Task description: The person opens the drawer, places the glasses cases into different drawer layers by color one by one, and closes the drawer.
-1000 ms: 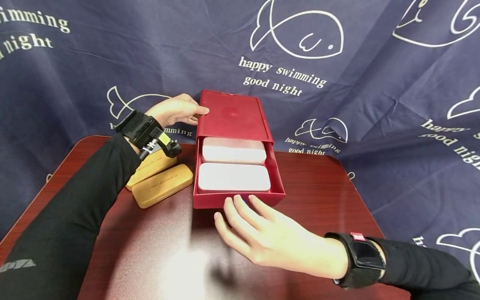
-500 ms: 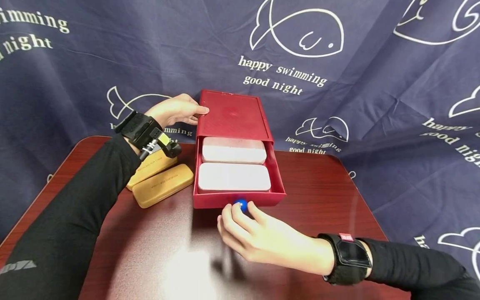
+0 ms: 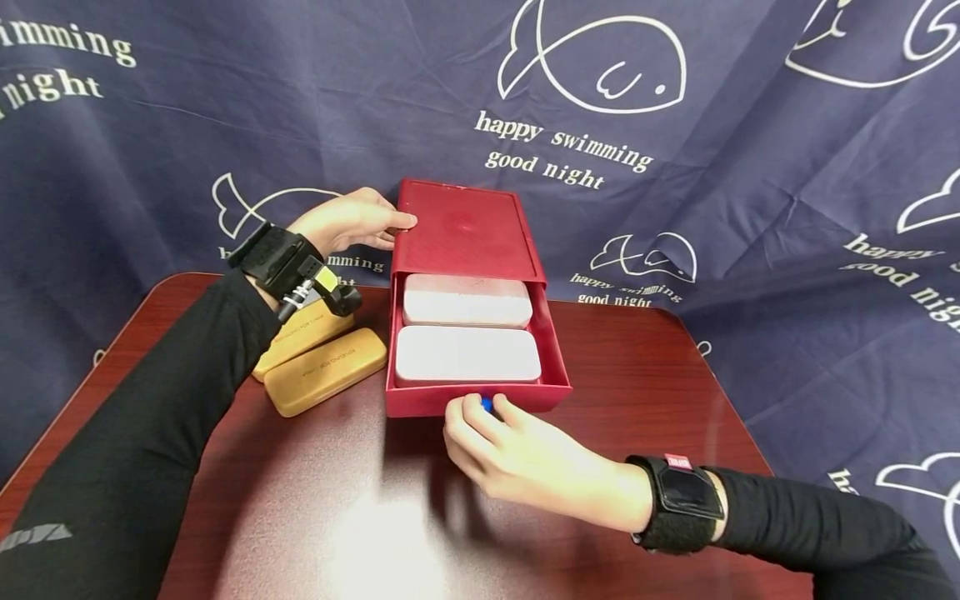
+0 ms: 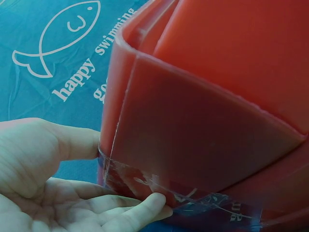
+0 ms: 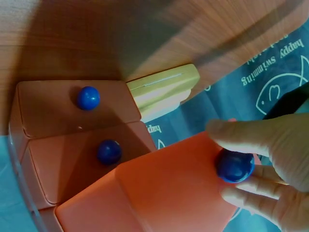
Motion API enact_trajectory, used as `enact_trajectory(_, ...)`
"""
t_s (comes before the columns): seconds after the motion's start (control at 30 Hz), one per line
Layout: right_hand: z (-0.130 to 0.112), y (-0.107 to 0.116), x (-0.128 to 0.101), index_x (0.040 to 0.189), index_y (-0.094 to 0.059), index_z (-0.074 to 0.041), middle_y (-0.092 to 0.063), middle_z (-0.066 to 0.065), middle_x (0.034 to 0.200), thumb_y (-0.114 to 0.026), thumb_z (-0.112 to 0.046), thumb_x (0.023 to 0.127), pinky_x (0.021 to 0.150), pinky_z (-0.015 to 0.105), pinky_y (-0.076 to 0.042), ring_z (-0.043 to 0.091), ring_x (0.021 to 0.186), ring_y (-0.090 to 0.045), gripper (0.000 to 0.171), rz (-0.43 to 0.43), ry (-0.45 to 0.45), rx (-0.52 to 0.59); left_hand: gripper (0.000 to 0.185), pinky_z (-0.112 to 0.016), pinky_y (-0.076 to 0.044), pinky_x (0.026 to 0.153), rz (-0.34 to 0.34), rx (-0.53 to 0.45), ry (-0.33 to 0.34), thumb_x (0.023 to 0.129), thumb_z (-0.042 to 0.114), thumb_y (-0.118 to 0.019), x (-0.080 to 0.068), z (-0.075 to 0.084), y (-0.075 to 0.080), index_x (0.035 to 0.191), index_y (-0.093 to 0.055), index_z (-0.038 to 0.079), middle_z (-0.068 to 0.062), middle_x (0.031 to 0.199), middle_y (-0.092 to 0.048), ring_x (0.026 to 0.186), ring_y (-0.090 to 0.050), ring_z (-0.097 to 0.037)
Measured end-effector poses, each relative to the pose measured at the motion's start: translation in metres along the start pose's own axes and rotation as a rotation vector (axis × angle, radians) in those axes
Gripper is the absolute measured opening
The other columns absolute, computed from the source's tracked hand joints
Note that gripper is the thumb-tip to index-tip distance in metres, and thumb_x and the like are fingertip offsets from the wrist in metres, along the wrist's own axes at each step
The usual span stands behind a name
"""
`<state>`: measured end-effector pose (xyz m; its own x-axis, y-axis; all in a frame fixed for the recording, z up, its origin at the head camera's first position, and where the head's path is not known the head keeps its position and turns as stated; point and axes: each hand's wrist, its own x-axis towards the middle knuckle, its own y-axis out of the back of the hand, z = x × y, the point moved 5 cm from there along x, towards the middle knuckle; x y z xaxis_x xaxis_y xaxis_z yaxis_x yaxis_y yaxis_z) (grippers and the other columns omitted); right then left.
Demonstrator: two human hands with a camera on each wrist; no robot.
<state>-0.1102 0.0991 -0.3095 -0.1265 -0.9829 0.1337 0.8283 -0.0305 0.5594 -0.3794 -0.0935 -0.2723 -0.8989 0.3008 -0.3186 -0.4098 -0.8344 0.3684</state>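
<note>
A red drawer unit [image 3: 461,233] stands at the table's back, its top drawer [image 3: 420,403] pulled out. Two white glasses cases, one in front [image 3: 468,355] and one behind [image 3: 467,300], lie side by side in that drawer; the unit's top partly covers the rear one. My left hand [image 3: 352,221] grips the unit's rear left corner, thumb and fingers on either side of it in the left wrist view. At the drawer front, my right hand [image 3: 517,454] pinches the blue knob [image 5: 235,166] between thumb and fingers. Below, two lower drawers with blue knobs [image 5: 88,98] are shut.
Two yellow glasses cases [image 3: 326,372] with printed lettering lie left of the unit, one partly hidden by the left wrist camera [image 3: 337,292]. Dark blue cloth [image 3: 360,83] hangs behind the reddish-brown wooden table [image 3: 622,375]. Clear tape [image 4: 193,203] crosses the unit's side.
My right hand has drawn its fingers in around the blue knob, from lying more spread in front of the drawer. The left hand, the drawer and the cases stay in place.
</note>
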Motion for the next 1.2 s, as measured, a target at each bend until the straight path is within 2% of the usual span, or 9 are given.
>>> enact_trajectory(0.43,0.001,-0.002,0.002,0.101,-0.07,-0.004,-0.059,0.012,0.108,-0.052,-0.005,0.094,0.076,0.024,-0.052,0.025,0.095,-0.056,0.019,-0.006,0.003,0.032,0.056,-0.038,-0.041,0.117,-0.017,0.015,0.001,0.105,0.024,-0.052,-0.002,-0.001,0.0,0.148,-0.041,-0.01,-0.015,0.139,-0.052,0.137,-0.05,-0.031)
enact_trajectory(0.83,0.011,0.0,0.007,0.099,-0.069,-0.006,-0.06,0.011,0.105,-0.052,-0.003,0.093,0.074,0.023,-0.048,0.025,0.094,-0.054,0.019,-0.015,-0.001,0.066,0.054,-0.039,-0.044,0.115,0.002,0.013,-0.016,0.104,0.023,-0.054,-0.001,0.001,0.0,0.145,-0.044,-0.011,-0.01,0.124,-0.058,0.124,-0.058,-0.028)
enact_trajectory(1.2,0.016,-0.003,0.01,0.097,-0.069,-0.007,-0.06,0.01,0.103,-0.053,-0.003,0.092,0.068,0.022,-0.044,0.022,0.09,-0.052,0.017,-0.016,0.01,0.089,0.056,-0.039,-0.042,0.116,-0.012,0.018,-0.007,0.104,0.026,-0.054,-0.001,0.0,0.0,0.146,-0.043,-0.009,-0.012,0.131,-0.056,0.128,-0.056,-0.028)
